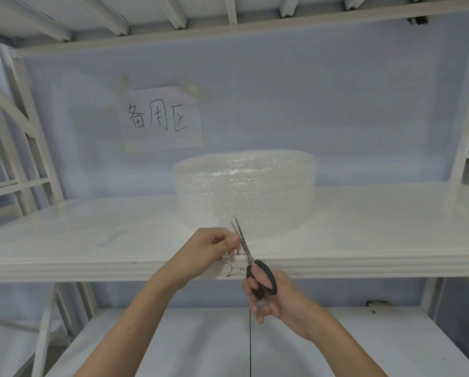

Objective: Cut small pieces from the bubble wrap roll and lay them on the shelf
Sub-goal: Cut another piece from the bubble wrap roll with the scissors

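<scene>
A wide roll of clear bubble wrap (245, 191) stands on end in the middle of the white shelf (364, 221). My left hand (214, 247) pinches the loose end of the wrap at the shelf's front edge. Just to its right, my right hand (271, 295) grips black-handled scissors (255, 265). Their blades are slightly apart and point up at the wrap beside my left fingers. A faint clear piece (111, 238) seems to lie flat on the shelf to the left.
A paper sign with handwritten characters (161, 118) is taped to the back wall. White metal uprights (23, 131) frame the shelf on both sides. A lower shelf (200, 344) lies beneath my arms, and a shelf of beams hangs overhead.
</scene>
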The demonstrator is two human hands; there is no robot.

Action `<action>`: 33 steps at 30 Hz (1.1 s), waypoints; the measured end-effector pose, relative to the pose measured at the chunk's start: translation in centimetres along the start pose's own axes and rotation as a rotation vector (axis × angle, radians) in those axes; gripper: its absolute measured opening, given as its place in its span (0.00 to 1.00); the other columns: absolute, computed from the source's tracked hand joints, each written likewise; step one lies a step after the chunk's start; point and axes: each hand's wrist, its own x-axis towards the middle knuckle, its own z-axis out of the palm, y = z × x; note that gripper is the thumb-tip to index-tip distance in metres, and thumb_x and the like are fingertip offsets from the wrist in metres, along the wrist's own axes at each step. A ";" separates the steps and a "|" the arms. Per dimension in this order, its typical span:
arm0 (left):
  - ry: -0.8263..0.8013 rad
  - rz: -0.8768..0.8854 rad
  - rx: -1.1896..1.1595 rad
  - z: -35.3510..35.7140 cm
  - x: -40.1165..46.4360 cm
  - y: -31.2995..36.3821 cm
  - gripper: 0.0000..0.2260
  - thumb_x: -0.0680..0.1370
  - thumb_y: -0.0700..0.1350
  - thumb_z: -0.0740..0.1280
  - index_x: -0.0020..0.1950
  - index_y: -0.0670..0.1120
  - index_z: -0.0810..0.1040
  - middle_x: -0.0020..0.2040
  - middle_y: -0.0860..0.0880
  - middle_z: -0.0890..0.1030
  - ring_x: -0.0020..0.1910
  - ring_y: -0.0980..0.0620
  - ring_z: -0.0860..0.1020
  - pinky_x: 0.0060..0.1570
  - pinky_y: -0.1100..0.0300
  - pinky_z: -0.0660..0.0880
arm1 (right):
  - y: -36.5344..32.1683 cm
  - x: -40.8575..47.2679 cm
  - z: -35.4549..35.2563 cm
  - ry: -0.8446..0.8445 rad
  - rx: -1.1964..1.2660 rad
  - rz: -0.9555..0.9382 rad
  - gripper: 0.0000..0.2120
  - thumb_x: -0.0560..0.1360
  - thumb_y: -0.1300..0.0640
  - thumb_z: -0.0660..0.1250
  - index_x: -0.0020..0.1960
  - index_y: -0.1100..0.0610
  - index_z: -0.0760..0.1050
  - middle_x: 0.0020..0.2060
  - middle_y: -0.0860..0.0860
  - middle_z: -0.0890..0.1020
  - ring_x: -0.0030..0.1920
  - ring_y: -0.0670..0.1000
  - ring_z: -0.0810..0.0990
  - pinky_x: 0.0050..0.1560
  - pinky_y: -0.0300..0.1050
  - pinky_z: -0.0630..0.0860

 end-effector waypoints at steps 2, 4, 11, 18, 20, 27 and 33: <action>-0.007 -0.001 0.007 -0.1 0.0 0.0 0.15 0.81 0.45 0.64 0.43 0.34 0.79 0.32 0.59 0.80 0.33 0.64 0.76 0.37 0.73 0.70 | 0.0 0.0 0.1 0.002 -0.012 -0.001 0.17 0.72 0.43 0.66 0.32 0.55 0.70 0.33 0.50 0.73 0.25 0.50 0.71 0.28 0.44 0.71; -0.018 -0.004 0.004 -0.1 0.0 0.1 0.14 0.81 0.44 0.65 0.40 0.37 0.79 0.33 0.59 0.80 0.33 0.64 0.77 0.36 0.74 0.70 | 0.0 -0.1 0.0 -0.010 -0.020 -0.005 0.18 0.72 0.43 0.66 0.31 0.54 0.70 0.33 0.50 0.74 0.24 0.49 0.71 0.28 0.43 0.72; -0.066 0.019 0.055 -0.5 -0.4 0.2 0.14 0.80 0.46 0.66 0.37 0.43 0.79 0.36 0.59 0.80 0.35 0.62 0.75 0.39 0.71 0.69 | -1.0 -0.1 -0.5 -0.079 0.017 0.025 0.21 0.70 0.38 0.65 0.35 0.55 0.69 0.33 0.50 0.73 0.25 0.50 0.70 0.25 0.42 0.73; -0.074 -0.014 0.037 -0.7 -0.8 1.1 0.13 0.81 0.48 0.65 0.40 0.42 0.81 0.33 0.60 0.81 0.31 0.66 0.75 0.32 0.75 0.68 | -0.6 -0.3 0.0 -0.036 -0.018 0.031 0.19 0.73 0.42 0.64 0.35 0.57 0.67 0.32 0.51 0.73 0.23 0.49 0.70 0.23 0.41 0.72; -0.053 -0.028 0.018 -0.7 -1.1 1.4 0.17 0.79 0.57 0.63 0.38 0.48 0.82 0.33 0.57 0.82 0.32 0.60 0.74 0.32 0.69 0.67 | -0.4 -0.6 0.1 -0.028 -0.004 0.042 0.19 0.72 0.42 0.64 0.35 0.57 0.67 0.32 0.51 0.73 0.23 0.49 0.70 0.23 0.41 0.72; 0.079 -0.039 -0.042 -0.2 -0.8 0.8 0.16 0.80 0.53 0.64 0.37 0.46 0.78 0.30 0.56 0.78 0.31 0.56 0.71 0.32 0.63 0.65 | -0.8 -0.6 0.1 0.001 -0.021 0.042 0.19 0.71 0.41 0.65 0.34 0.56 0.67 0.32 0.51 0.72 0.23 0.49 0.70 0.23 0.41 0.72; 0.091 0.002 -0.065 -0.3 -0.7 0.5 0.19 0.82 0.48 0.62 0.31 0.54 0.78 0.32 0.55 0.76 0.31 0.56 0.70 0.31 0.68 0.66 | -0.6 -0.9 0.1 -0.036 -0.030 0.079 0.22 0.67 0.37 0.67 0.35 0.56 0.68 0.33 0.51 0.72 0.25 0.51 0.70 0.23 0.42 0.72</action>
